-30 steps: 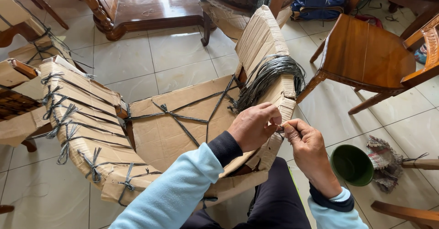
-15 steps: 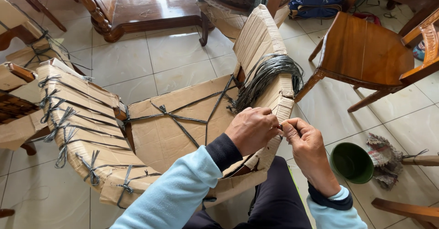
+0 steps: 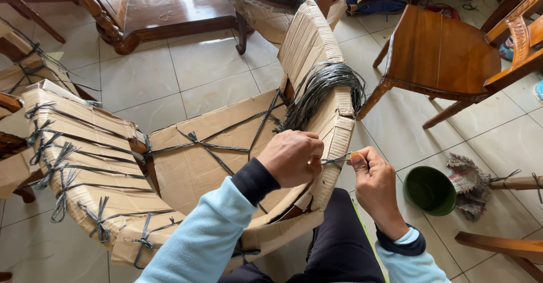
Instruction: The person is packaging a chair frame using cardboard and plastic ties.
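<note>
While both hands are working at the chair's near arm, the fingers of the right hand [image 3: 374, 178] are pinching one end of a thin grey strap [image 3: 335, 160], thumb pressing against forefinger. The left hand [image 3: 292, 157] is curling into a closed grip on the other end of the same strap, knuckles facing up, so the short length is running taut between the two hands. Both hands are hovering just over the cardboard-wrapped armrest [image 3: 332, 141], near its front edge. Farther along that armrest, a thick bundle of grey straps [image 3: 328, 88] is hanging looped over the cardboard. The chair [image 3: 186, 164] is lying wrapped in cardboard, with more straps crossing its seat and knotted along the opposite arm [image 3: 73, 153]. On the tiled floor [image 3: 215, 79] to the right, a green bowl [image 3: 430, 189] is sitting just beside a patterned rag [image 3: 466, 175]. A bare wooden chair [image 3: 447, 51] is standing beyond them.
</note>
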